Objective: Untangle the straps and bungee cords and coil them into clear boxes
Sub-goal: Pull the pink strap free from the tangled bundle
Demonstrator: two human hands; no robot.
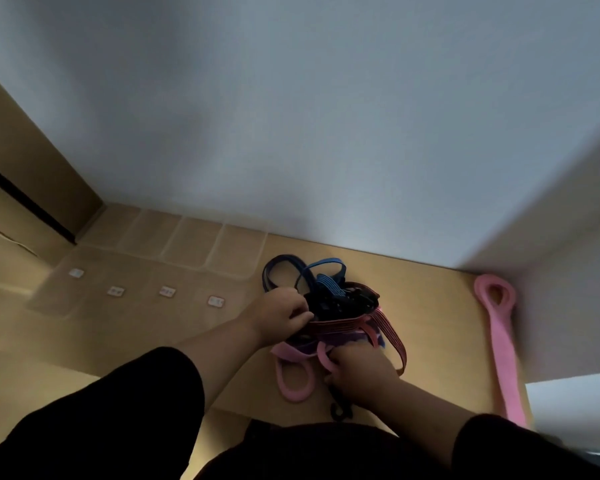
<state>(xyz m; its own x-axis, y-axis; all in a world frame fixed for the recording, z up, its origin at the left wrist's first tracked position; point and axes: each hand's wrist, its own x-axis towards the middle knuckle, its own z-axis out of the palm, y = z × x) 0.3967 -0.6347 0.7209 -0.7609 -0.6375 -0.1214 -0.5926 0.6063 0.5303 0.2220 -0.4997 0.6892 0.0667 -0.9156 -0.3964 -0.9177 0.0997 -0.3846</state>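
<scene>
A tangled heap of straps and bungee cords [340,306] lies on the tan tabletop: blue striped cords at the back, black hooks in the middle, red striped cords and pink loops in front. My left hand [278,315] grips the heap's left side with curled fingers. My right hand [361,370] holds a pink loop [323,355] at the heap's front. A black hook [340,412] hangs below my right hand. Several clear boxes [194,242] stand in a row at the back left, with their clear lids [167,292] lying in front of them.
A separate pink strap [499,337] lies stretched along the table's right edge beside the white wall [326,116]. A brown cabinet [21,168] stands at the far left. The table's front edge runs just before my body.
</scene>
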